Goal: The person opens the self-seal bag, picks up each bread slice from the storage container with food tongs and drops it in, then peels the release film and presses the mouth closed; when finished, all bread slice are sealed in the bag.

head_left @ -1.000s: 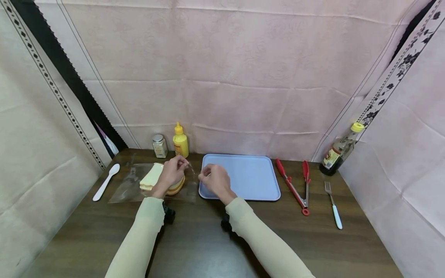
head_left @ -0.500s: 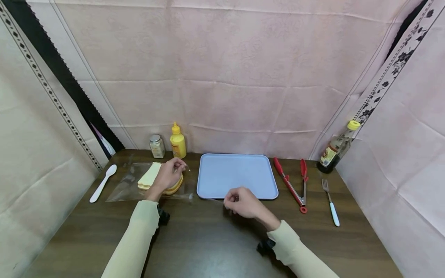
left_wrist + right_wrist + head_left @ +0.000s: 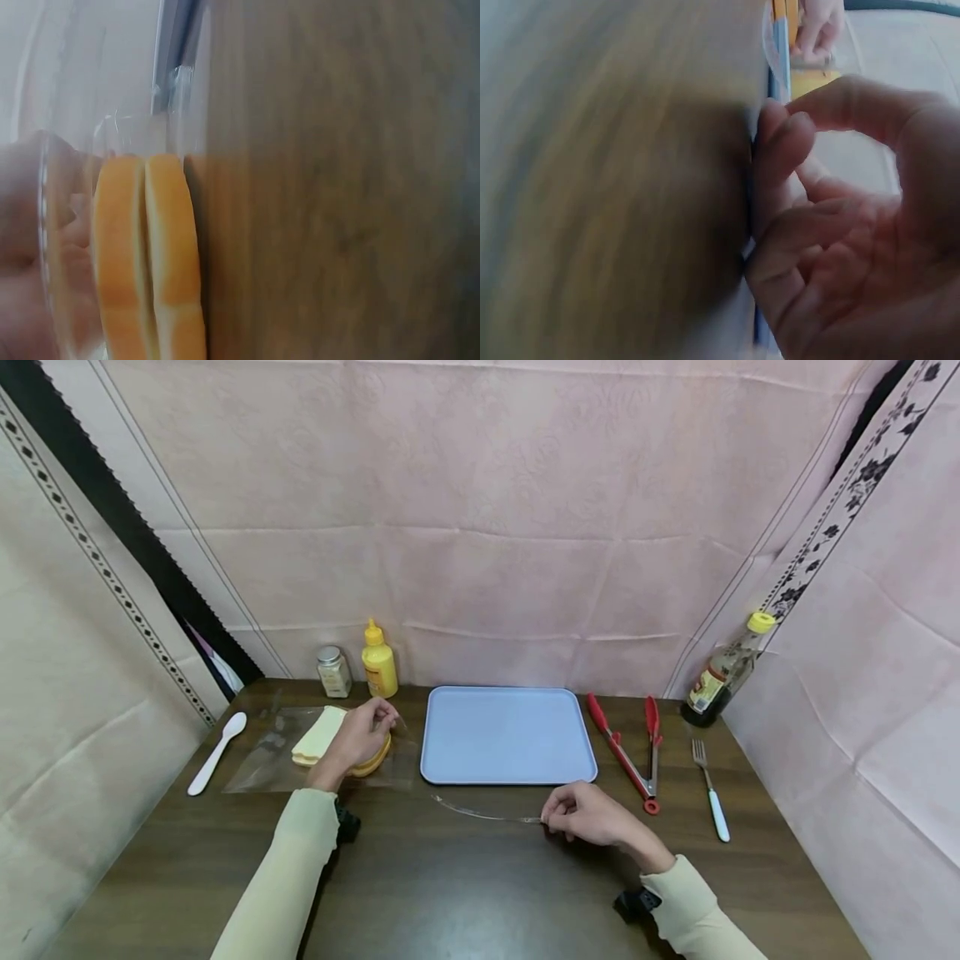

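Two stacked slices of bread (image 3: 321,737) lie within a clear plastic bag (image 3: 255,767) on the left of the table. In the left wrist view the crusts of the bread (image 3: 121,240) show side by side behind clear film. My left hand (image 3: 362,735) reaches over the bread and pinches the bag's right edge between thumb and fingers. My right hand (image 3: 588,814), in front of the tray's right corner, pinches one end of a thin clear plastic strip (image 3: 480,814), which trails left, apart from the bag. Seen from the right wrist, thumb and index finger of my right hand (image 3: 847,225) meet at the tips.
A pale blue tray (image 3: 508,735) lies at the centre back. Red-handled tongs (image 3: 633,764), a fork (image 3: 712,793) and a dark sauce bottle (image 3: 723,677) are to the right. At left stand a spice jar (image 3: 333,672) and mustard bottle (image 3: 379,664), with a white spoon (image 3: 217,753).
The right hand has moved right and toward the front, away from the left hand, drawing the plastic strip off the bag. The left hand has stayed over the bread.
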{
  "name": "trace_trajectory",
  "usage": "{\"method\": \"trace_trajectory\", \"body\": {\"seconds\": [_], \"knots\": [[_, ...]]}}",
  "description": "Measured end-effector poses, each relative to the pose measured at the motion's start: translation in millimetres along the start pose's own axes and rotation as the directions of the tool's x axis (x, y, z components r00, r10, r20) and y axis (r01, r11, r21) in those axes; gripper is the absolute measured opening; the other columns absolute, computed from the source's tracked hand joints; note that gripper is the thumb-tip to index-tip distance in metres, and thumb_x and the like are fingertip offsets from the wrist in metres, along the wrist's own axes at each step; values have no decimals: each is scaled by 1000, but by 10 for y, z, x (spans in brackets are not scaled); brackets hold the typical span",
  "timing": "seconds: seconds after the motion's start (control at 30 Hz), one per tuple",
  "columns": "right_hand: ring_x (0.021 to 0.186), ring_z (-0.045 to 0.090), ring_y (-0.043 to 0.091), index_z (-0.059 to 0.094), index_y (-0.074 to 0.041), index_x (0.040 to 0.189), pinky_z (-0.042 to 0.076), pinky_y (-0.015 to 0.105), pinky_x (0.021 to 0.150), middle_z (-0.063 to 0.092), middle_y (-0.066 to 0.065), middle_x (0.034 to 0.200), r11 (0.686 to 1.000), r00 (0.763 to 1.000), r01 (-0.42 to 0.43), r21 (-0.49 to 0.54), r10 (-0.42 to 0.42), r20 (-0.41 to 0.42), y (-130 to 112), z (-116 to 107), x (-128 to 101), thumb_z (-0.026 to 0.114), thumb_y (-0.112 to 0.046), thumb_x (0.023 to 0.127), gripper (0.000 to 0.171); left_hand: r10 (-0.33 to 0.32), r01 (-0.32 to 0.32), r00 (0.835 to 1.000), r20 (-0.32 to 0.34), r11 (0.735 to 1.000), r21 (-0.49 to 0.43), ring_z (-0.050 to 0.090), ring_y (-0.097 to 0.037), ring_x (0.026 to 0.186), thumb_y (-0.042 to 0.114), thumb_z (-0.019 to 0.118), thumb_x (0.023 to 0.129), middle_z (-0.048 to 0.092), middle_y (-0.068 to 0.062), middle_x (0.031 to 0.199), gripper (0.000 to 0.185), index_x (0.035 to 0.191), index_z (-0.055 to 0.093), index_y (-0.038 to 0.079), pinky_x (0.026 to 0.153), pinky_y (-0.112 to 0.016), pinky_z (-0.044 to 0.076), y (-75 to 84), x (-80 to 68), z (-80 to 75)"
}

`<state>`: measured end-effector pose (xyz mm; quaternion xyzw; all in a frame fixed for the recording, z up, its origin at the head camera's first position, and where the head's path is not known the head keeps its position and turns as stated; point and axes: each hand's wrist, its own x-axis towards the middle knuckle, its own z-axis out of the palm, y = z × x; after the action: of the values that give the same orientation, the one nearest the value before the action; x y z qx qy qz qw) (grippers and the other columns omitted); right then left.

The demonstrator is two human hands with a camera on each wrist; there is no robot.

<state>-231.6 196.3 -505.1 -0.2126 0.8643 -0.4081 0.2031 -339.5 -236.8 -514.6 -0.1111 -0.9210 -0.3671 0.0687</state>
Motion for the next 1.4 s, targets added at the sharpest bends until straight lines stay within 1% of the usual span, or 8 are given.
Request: {"method": "trace_trajectory", "body": {"seconds": [0.17,0.4,0.63,0.8,0.9,1.0,1.2,1.4], "knots": [[75,69,19,80,-7,109,60,30,67,79,8,96,1000,1000,23,8,-23,-17,81,-126,-42,65,-8,106,15,-15,15,999,-51,1000,-7,71,-31,104,15,59,111,75,-14,109,15,118,67,5,97,-51,57,80,14,14],[75,71,19,80,-7,115,60,30,69,81,11,95,999,999,20,43,-22,48,151,-255,-70,77,-21,102,20,-26,25,996,-90,1000,-11,72,-33,102,37,55,114,76,-17,110,36,123,66,3,92,-51,59,168,57,-78],[74,72,23,82,-10,109,61,34,68,80,9,93,999,999,37,22,-37,14,144,-292,-81,77,-24,102,16,25,-19,996,-89,998,66,71,-40,111,4,49,111,74,-26,125,26,128,69,-3,95,-55,57,246,141,-333],[74,72,23,80,-11,109,60,32,66,79,10,91,999,999,41,16,-41,-17,124,-292,-92,76,-25,103,16,-74,61,995,60,978,197,65,-47,129,-2,63,101,69,-27,138,36,137,66,-4,106,-60,54,301,168,-459],[74,72,23,80,-11,110,59,32,65,79,11,91,998,998,54,10,-54,-26,96,-276,-83,76,-26,104,17,-125,69,972,200,962,265,59,-49,137,4,70,101,63,-29,148,50,149,59,-3,111,-63,52,306,199,-487],[75,72,24,80,-11,112,60,33,67,79,13,93,997,997,73,17,-72,-19,48,-240,-55,76,-26,104,17,-107,26,956,273,958,285,61,-47,135,7,71,102,65,-28,146,51,151,58,-2,110,-62,53,267,243,-486],[76,74,35,79,-9,116,64,41,69,80,17,96,988,989,136,69,-139,44,-137,-97,26,73,-26,106,20,-3,-36,982,188,979,203,71,-27,93,8,69,101,78,-13,100,13,107,79,1,86,-44,58,159,251,-572],[84,77,40,78,-8,123,65,42,72,82,15,105,970,963,194,144,-217,160,-404,210,171,72,-27,107,26,7,-10,999,44,998,57,69,-24,94,19,69,107,77,-13,105,17,112,77,5,82,-33,53,206,189,-704]]}}
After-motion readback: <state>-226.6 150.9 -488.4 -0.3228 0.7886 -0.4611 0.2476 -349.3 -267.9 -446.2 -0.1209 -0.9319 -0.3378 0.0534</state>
